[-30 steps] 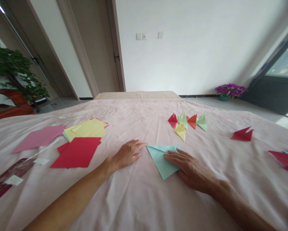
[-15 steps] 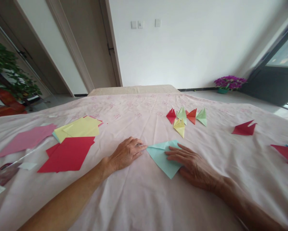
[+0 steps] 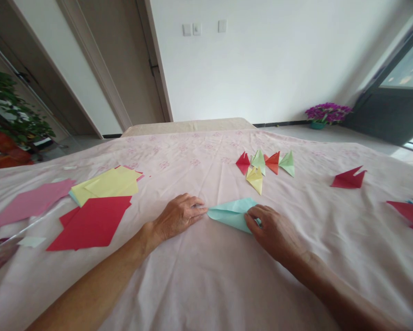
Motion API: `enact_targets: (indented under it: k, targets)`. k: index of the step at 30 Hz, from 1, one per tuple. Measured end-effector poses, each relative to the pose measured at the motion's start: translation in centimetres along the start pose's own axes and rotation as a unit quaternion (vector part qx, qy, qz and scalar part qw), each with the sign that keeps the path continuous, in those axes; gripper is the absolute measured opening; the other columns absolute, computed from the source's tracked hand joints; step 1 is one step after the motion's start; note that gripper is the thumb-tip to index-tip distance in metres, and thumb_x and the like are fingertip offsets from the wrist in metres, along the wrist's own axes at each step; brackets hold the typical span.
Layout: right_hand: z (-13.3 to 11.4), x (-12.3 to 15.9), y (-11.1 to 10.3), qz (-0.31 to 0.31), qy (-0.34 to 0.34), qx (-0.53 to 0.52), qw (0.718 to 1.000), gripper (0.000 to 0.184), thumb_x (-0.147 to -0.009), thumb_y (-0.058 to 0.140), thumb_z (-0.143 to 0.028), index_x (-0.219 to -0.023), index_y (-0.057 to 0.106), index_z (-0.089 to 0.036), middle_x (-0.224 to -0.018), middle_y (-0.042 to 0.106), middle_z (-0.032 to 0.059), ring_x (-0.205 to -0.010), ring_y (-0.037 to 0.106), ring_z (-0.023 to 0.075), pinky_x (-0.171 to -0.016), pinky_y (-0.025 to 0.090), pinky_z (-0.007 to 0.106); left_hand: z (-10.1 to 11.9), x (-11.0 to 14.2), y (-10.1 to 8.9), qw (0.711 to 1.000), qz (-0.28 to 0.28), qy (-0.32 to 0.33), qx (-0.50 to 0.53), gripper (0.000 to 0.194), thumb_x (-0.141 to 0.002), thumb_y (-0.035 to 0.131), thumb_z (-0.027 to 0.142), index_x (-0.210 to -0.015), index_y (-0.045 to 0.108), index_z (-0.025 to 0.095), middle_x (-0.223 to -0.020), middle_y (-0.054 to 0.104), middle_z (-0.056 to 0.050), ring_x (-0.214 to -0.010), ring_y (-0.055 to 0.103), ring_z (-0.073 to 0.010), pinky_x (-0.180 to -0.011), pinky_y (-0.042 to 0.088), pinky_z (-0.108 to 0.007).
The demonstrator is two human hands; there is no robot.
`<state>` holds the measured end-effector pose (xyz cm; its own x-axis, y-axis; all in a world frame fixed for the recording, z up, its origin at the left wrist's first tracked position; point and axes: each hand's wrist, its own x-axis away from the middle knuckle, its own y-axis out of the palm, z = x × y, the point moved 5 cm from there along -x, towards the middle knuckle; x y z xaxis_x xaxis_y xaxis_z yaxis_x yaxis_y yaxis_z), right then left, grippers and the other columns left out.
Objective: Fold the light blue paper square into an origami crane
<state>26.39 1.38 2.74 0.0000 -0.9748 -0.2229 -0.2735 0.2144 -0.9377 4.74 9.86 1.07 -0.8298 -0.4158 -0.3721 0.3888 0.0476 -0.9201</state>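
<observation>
A light blue sheet of origami paper lies in front of me, its lower flap lifted and bent up toward a crease near the top. My left hand rests on the cloth with its fingers closed, the fingertips pinching the paper's left corner. At the other end, my right hand has curled fingers around the right part of the flap, hiding that side. Beyond it stand small folded paper pieces: red, pale green, orange, another pale green and yellow.
To the left lie red sheets, yellow sheets and pink sheets. A folded red piece and more red paper sit at the right. A pink floral tablecloth covers the table.
My right hand has gone from lying spread on the paper to gripping its lower part, which is now folded upward. My left hand stays at the left corner. The view has shifted slightly.
</observation>
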Motion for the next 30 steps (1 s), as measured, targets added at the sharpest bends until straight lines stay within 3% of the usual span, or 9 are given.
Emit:
enact_targets:
  k: [8,18,30]
  targets:
    - [0.7,-0.6,0.5,0.005,0.037,0.042,0.998,0.018,-0.086,0.046,-0.024,-0.069,0.051,-0.019,-0.072,0.054,-0.0001,-0.058,0.048,0.0113,-0.053,0.022,0.027,-0.6,-0.8,0.4,1.000,-0.012,0.003,0.024,0.022,-0.093,0.052,0.032,-0.104,0.070,0.027,-0.110,0.067,-0.003,-0.097,0.060,-0.0181,-0.085,0.044,-0.034]
    - [0.8,-0.8,1.0,0.004,0.031,0.052,0.998,0.017,-0.086,0.047,-0.022,-0.071,0.052,-0.019,-0.079,0.055,0.0015,-0.062,0.050,0.0118,-0.053,0.023,0.028,-1.8,-1.9,0.8,0.988,-0.001,-0.081,0.130,0.010,-0.083,0.067,0.030,-0.089,0.075,0.030,-0.107,0.071,0.000,-0.095,0.065,-0.0176,-0.088,0.046,-0.035]
    - [0.8,-0.8,1.2,-0.006,0.024,0.063,0.998,0.016,-0.086,0.047,-0.023,-0.072,0.052,-0.020,-0.079,0.055,0.0016,-0.064,0.051,0.0129,-0.053,0.022,0.028,-1.4,-1.7,1.3,0.973,0.034,-0.153,0.168,0.007,-0.083,0.067,0.030,-0.083,0.074,0.027,-0.100,0.074,0.001,-0.094,0.067,-0.0184,-0.104,0.037,-0.043]
